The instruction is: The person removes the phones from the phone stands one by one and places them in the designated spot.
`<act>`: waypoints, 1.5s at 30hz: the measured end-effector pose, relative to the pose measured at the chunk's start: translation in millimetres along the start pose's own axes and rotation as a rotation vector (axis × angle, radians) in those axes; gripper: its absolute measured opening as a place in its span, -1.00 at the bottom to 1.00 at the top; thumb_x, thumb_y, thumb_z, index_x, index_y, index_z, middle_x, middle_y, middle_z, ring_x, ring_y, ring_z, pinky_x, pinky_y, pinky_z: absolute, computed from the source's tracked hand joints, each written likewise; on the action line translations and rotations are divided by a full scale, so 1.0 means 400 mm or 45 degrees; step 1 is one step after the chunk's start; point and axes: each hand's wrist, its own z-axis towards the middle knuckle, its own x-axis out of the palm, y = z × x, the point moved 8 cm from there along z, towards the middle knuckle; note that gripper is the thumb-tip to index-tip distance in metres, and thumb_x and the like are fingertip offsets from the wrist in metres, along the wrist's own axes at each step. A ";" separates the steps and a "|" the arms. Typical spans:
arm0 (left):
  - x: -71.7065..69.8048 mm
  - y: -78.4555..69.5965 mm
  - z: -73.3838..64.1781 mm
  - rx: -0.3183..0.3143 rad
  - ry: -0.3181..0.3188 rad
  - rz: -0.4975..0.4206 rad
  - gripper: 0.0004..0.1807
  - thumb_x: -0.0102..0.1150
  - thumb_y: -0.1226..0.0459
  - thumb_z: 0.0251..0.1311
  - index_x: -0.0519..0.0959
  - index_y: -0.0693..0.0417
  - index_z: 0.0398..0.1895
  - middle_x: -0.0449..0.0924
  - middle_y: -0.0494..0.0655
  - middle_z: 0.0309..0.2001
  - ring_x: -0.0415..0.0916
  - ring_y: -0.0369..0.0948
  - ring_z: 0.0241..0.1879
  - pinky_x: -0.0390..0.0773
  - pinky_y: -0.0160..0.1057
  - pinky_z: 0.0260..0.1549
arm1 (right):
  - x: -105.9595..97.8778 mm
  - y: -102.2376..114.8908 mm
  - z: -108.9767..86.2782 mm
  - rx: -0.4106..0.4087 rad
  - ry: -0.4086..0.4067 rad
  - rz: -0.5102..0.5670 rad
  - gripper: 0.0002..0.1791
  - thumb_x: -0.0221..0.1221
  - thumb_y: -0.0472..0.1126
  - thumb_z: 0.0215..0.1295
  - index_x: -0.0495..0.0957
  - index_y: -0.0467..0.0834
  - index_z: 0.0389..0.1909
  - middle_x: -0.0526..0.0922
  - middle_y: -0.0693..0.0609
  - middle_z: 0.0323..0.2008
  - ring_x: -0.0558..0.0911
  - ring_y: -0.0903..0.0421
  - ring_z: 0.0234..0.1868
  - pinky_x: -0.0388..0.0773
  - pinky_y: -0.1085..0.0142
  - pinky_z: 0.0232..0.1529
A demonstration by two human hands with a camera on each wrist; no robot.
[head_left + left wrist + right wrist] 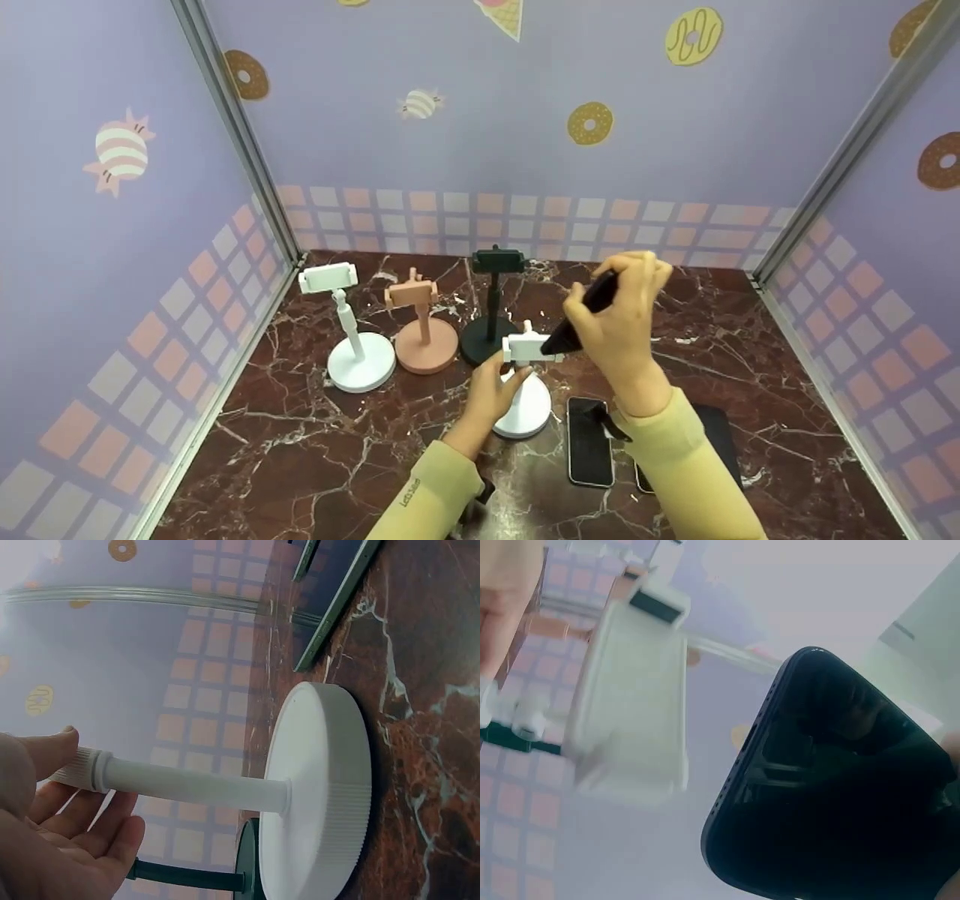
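Observation:
A white phone stand [524, 411] with a round base stands upright on the marbled table. My left hand [491, 390] grips the collar on its stem, just under the holder; in the left wrist view the thumb and fingers of that hand [67, 817] wrap the ribbed collar. My right hand [626, 330] holds a black smartphone [832, 787] by one end, tilted in the air. Its free end is close to the white holder [630, 705]. In the right wrist view a gap shows between phone and holder, and most of the right hand is out of frame.
Behind stand another white stand [361, 366], a pink stand [426, 349] and a dark green stand [492, 304], each with a bare holder. A phone [590, 454] lies in front; a black flat object [721, 439] is partly under my right forearm. Patterned walls [480, 150] enclose the table.

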 end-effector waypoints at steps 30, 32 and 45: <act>0.022 -0.020 0.015 0.178 -0.101 0.146 -0.52 0.17 0.01 0.33 0.67 0.31 -0.08 0.73 0.20 -0.19 0.73 0.09 -0.12 0.72 0.03 -0.12 | -0.107 -0.165 -0.128 0.079 0.076 -0.245 -0.70 0.21 -0.43 -0.05 0.34 -0.34 -0.28 0.34 -0.26 -0.31 0.14 -0.20 -0.16 -0.06 0.16 0.01; 0.027 -0.029 0.024 0.217 -0.101 0.157 -0.36 -0.01 -0.15 0.31 0.67 0.29 -0.11 0.73 0.19 -0.21 0.73 0.09 -0.13 0.73 0.01 -0.12 | -0.118 -0.185 -0.142 0.091 0.091 -0.281 -0.70 0.21 -0.42 -0.04 0.35 -0.35 -0.27 0.34 -0.27 -0.31 0.14 -0.22 -0.16 -0.06 0.15 0.00; 0.084 -0.074 0.139 0.184 -0.037 0.184 -0.74 0.32 0.22 0.27 0.66 0.28 -0.17 0.76 0.22 -0.16 0.75 0.07 -0.11 0.73 -0.08 -0.06 | -0.255 -0.364 -0.248 0.289 0.245 -0.604 -0.62 0.23 -0.45 -0.09 0.39 -0.40 -0.19 0.34 -0.37 -0.27 0.21 -0.36 -0.15 0.12 -0.11 -0.12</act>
